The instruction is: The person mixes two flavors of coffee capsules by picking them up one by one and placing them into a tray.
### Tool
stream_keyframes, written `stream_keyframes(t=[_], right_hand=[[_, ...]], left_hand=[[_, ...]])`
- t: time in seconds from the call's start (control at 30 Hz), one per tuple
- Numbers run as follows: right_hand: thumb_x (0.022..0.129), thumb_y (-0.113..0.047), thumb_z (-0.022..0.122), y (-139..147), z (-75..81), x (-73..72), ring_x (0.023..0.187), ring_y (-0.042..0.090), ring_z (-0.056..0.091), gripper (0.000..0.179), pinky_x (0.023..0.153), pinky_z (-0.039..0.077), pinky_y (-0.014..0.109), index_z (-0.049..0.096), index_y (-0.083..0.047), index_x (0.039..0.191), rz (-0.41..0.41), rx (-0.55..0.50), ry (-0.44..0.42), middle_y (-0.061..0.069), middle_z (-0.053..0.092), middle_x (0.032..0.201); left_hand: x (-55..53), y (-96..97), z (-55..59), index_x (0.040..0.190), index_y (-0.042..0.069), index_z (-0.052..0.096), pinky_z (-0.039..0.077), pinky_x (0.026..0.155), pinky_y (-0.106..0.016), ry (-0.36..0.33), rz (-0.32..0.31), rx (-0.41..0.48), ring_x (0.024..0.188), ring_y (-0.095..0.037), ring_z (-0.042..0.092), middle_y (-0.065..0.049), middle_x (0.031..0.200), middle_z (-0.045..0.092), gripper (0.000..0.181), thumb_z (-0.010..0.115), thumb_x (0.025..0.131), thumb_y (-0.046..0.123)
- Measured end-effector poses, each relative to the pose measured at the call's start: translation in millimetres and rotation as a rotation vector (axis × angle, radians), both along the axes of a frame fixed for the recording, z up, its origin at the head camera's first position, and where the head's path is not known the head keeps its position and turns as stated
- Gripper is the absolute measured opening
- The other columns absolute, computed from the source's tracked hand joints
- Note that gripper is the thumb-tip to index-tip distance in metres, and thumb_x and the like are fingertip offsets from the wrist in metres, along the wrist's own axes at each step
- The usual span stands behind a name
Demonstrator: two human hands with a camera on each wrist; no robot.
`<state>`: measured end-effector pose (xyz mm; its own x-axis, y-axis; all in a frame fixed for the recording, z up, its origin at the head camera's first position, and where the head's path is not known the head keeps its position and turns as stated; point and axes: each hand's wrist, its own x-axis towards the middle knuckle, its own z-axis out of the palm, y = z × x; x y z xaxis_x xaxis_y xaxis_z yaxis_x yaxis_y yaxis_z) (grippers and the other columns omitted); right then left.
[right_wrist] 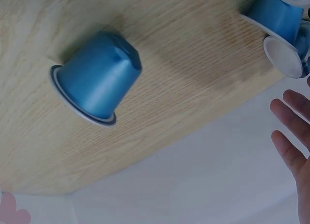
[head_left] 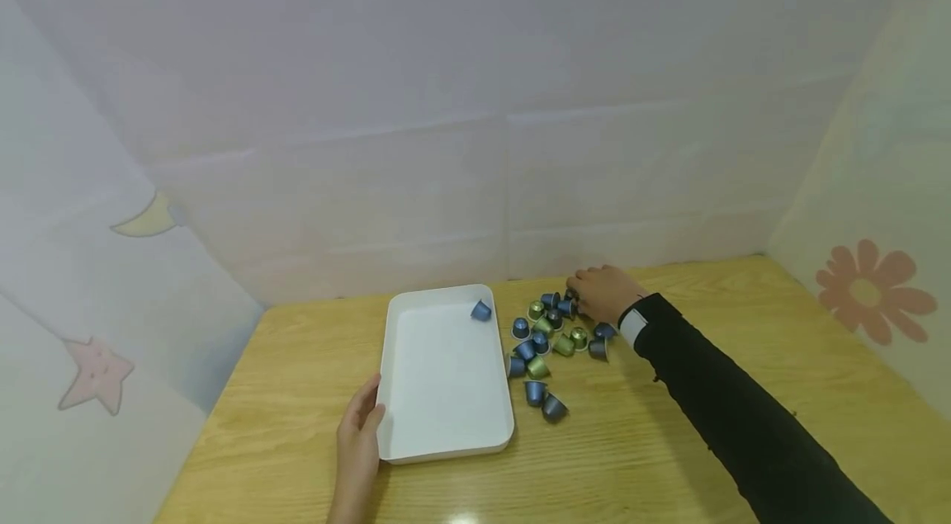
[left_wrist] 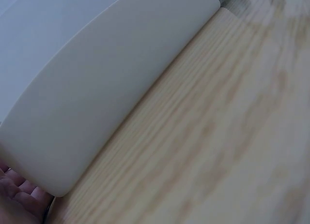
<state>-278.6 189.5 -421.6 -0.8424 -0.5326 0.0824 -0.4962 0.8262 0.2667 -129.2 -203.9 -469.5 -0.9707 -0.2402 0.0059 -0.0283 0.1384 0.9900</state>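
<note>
From the head camera, I see the left hand (head_left: 359, 433) holding the left side of the white tray (head_left: 446, 396), with its thumb (head_left: 375, 418) at the rim. The tray lies left of the tabletop's (head_left: 706, 458) middle, and its far end is by the far edge. One blue pod (head_left: 480, 311) sits in the tray, near its far right corner. More pods (head_left: 565, 345), blue, green and dark, lie in a heap just right of the tray. The right hand (head_left: 607, 293), below a black sleeve (head_left: 713, 400), reaches into the heap's right side, near the tabletop's far edge.

In my left wrist view, bent left fingers (left_wrist: 30, 197) show at the tray's corner.

In my right wrist view, a lone blue pod (right_wrist: 98, 78) lies on the tabletop. Right fingers (right_wrist: 290, 154) spread near other pods. I cannot tell if they pinch one.
</note>
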Motion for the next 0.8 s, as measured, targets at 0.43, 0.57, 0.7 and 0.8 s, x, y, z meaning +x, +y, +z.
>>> stream_keyframes(t=[0.43,0.57,0.7,0.8], right_hand=[[0.082,-0.032,0.067,-3,7.0,2.4,0.058,0.013,0.052,0.032,0.056,0.051,0.034,0.057,-0.008,0.100,-0.097,-0.224,-0.093,0.005,0.063,0.084],[0.080,-0.032,0.069,-4,5.2,5.3,0.059,0.013,0.051,0.036,0.056,0.050,0.034,0.057,-0.008,0.103,-0.113,-0.230,-0.169,0.005,0.063,0.089],[0.081,-0.033,0.069,-6,1.8,5.3,0.064,0.015,0.054,0.035,0.060,0.050,0.036,0.056,-0.008,0.102,-0.129,-0.262,-0.221,0.006,0.061,0.091],[0.081,-0.032,0.068,-4,-3.5,2.0,0.072,0.017,0.058,0.034,0.065,0.052,0.038,0.057,-0.008,0.102,-0.152,-0.299,-0.249,0.008,0.062,0.093]], left_hand=[[-1.2,-5.3,3.6,0.134,-0.002,0.045,0.026,0.114,-0.049,-0.002,-0.045,-0.006,0.138,-0.029,0.029,-0.020,0.149,0.038,0.040,0.037,0.095,-0.003],[0.1,-6.7,3.7,0.134,-0.002,0.045,0.030,0.114,-0.042,-0.007,-0.039,-0.012,0.138,-0.028,0.029,-0.019,0.148,0.038,0.041,0.037,0.095,-0.003],[0.1,-8.1,4.4,0.134,-0.002,0.045,0.025,0.114,-0.051,-0.008,-0.031,-0.004,0.138,-0.030,0.028,-0.020,0.149,0.037,0.041,0.037,0.095,-0.003],[-0.1,-8.9,4.3,0.136,-0.002,0.043,0.025,0.115,-0.050,-0.013,-0.022,0.005,0.139,-0.030,0.027,-0.020,0.150,0.037,0.042,0.038,0.095,-0.003]])
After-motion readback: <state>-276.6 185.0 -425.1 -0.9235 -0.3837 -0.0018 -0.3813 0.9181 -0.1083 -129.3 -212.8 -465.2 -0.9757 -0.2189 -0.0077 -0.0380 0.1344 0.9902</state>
